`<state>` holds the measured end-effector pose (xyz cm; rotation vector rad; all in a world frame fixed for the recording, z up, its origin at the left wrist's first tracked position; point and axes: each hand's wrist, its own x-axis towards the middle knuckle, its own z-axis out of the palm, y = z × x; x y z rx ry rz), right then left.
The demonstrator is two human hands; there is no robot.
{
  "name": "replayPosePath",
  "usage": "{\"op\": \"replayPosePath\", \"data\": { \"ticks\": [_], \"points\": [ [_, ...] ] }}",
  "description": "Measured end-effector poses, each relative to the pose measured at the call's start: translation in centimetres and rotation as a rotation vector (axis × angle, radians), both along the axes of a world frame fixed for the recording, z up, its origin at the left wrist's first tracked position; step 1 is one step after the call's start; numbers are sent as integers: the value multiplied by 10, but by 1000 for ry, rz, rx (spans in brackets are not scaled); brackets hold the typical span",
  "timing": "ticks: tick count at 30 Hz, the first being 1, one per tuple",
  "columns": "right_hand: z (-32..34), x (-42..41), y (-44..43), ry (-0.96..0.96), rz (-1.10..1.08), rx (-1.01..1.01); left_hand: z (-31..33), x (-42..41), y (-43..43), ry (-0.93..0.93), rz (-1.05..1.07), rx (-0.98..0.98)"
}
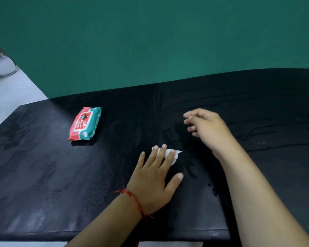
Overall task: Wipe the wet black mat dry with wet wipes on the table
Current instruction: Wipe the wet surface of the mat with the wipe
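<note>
Two things worry us here. The left hand [155, 177] lies flat on the black mat [61, 175], fingers straight and spread. It presses a small crumpled white wipe [177, 154] under the fingertips only, near the middle of the mat. The right hand [209, 129] hovers just beyond it, fingers loosely curled and holding nothing. The mat itself is spread flat and fills the whole surface before us. The pack of wipes [86, 123] rests on it toward the far left corner.

First, we judge that the wipe may slip out or bunch up, since only fingertips pin it and nothing grips it. Second, the wipe is small and is itself a wet wipe, so it may smear water rather than lift it. The shiny droplets [214, 193] close to the mat's near edge sit to the side of the pressing hand and could be missed. With no hand holding the mat down, a firm stroke could also drag or wrinkle it.
</note>
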<state>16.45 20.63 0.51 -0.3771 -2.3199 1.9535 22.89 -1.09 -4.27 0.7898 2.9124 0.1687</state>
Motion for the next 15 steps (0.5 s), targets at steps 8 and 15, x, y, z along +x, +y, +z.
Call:
{"op": "replayPosePath", "data": {
  "ticks": [8, 15],
  "points": [
    [2, -103, 20, 11, 122, 321, -4, 15, -9, 36, -3, -8],
    [-48, -113, 34, 184, 36, 252, -4, -9, 17, 8, -5, 35]
  ]
}}
